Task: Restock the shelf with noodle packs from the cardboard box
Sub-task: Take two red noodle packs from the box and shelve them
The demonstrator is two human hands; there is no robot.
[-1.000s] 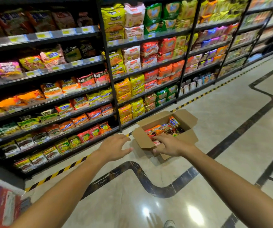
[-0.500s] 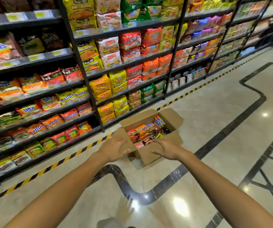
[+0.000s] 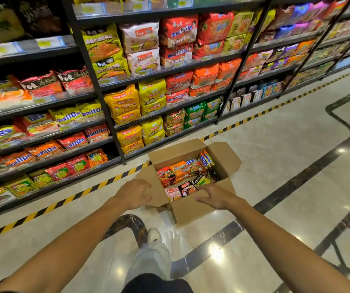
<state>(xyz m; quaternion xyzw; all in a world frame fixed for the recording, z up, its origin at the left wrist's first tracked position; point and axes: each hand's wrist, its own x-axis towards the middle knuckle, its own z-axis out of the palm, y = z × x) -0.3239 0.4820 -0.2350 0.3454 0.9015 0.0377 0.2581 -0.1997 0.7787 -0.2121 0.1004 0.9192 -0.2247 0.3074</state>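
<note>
cardboard box (image 3: 199, 208) sits open on the floor (image 3: 275, 166), just in front of the shelf (image 3: 110, 115), noodle packs (image 3: 182, 174) inside. Both hands reach over its near edge: left hand (image 3: 135, 194) over the left flap, fingers loosely curled, holding nothing; right hand (image 3: 214, 196) at the near rim, fingers relaxed and apart, empty. Packs lie just ahead of the right fingers, so right looks nearer. Packs: glossy crinkly film, flat pillow shapes, jumbled at mixed angles. Box: matte corrugated board, flaps splayed out
</note>
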